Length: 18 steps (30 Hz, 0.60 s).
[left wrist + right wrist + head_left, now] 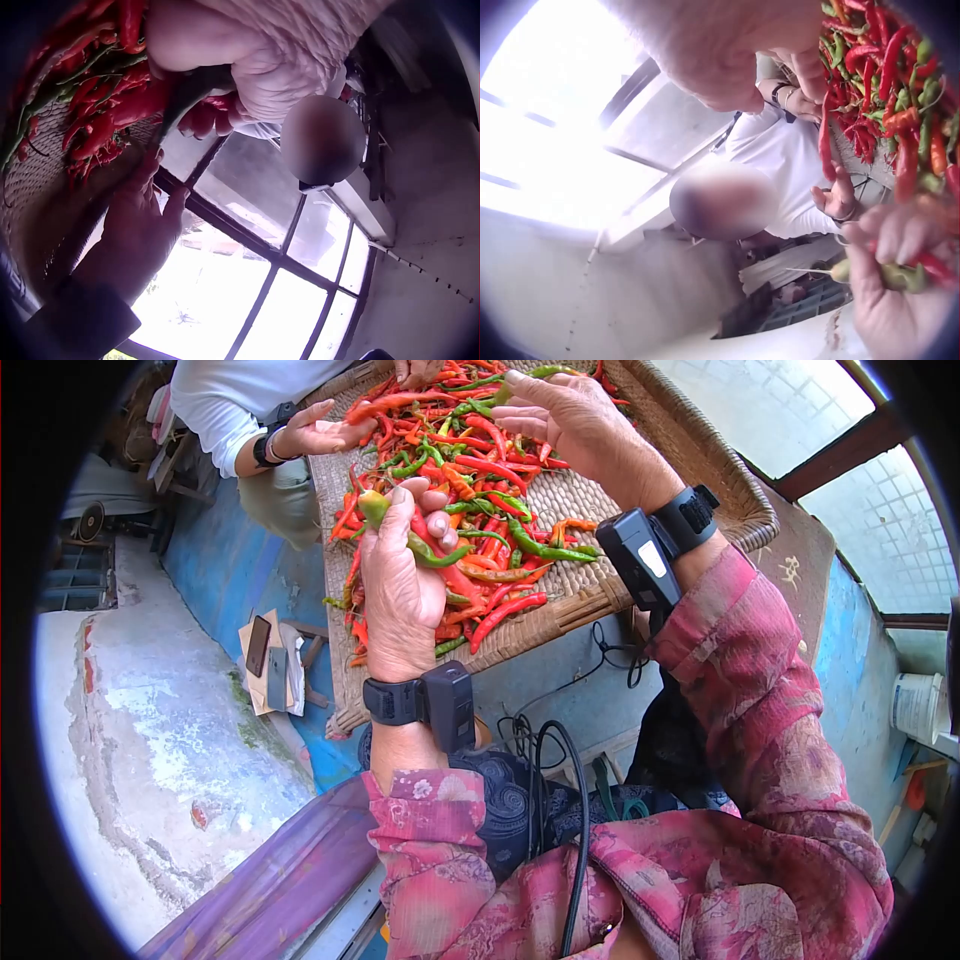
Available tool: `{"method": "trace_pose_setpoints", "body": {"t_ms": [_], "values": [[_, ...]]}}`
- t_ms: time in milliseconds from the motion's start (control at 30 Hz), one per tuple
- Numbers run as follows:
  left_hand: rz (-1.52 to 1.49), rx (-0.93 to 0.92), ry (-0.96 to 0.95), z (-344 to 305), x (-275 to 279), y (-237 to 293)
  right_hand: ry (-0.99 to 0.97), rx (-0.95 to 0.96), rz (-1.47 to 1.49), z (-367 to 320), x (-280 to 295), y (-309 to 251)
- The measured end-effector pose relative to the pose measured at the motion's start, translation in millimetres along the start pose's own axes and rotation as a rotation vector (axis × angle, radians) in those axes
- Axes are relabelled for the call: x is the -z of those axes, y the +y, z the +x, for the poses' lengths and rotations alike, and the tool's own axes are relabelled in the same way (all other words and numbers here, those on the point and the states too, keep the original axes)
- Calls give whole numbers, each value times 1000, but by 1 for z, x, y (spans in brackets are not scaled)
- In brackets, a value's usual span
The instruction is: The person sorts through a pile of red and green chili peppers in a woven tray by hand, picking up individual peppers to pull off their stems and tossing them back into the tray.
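Note:
In the head view, my left hand point(400, 580) holds a few peppers above the tray's near left part: a yellow-green one point(373, 508), a curved green one point(437, 556) and a red one between them. My right hand point(600, 445) is over the far right part of the pile, fingers extended and parted; a green pepper point(495, 400) lies by its fingertips, and whether they touch cannot be told. The left wrist view shows my left hand point(262, 56) around a dark green pepper point(184, 97). Red and green peppers point(490, 470) cover much of the woven tray point(590, 605).
Across the tray, another person in a white top reaches in, one hand point(320, 432) palm up by a long red pepper point(395, 402). Black cables point(570, 760) hang below the near edge. Phones point(258, 645) lie on a small stand at left. Windows are at right.

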<state>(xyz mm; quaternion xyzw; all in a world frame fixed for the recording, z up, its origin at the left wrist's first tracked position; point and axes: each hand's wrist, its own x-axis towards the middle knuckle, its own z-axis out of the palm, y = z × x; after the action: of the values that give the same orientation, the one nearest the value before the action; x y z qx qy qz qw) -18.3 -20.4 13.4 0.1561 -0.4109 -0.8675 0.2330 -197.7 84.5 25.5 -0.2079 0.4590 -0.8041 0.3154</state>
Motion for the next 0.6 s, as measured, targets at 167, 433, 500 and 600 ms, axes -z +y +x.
{"method": "trace_pose_setpoints", "body": {"t_ms": [167, 433, 500, 600], "values": [[-28, -65, 5, 1, -3, 1, -150, 28, -687, -25, -25, 9], [-1, -249, -93, 2, 1, 2, -386, -195, -617, -52, -49, 20], [85, -278, -49, 4, -1, 1, -414, -188, -605, -54, -50, 22], [171, -324, 24, 0, -12, 3, -501, -194, -589, -49, -51, 28]]}}
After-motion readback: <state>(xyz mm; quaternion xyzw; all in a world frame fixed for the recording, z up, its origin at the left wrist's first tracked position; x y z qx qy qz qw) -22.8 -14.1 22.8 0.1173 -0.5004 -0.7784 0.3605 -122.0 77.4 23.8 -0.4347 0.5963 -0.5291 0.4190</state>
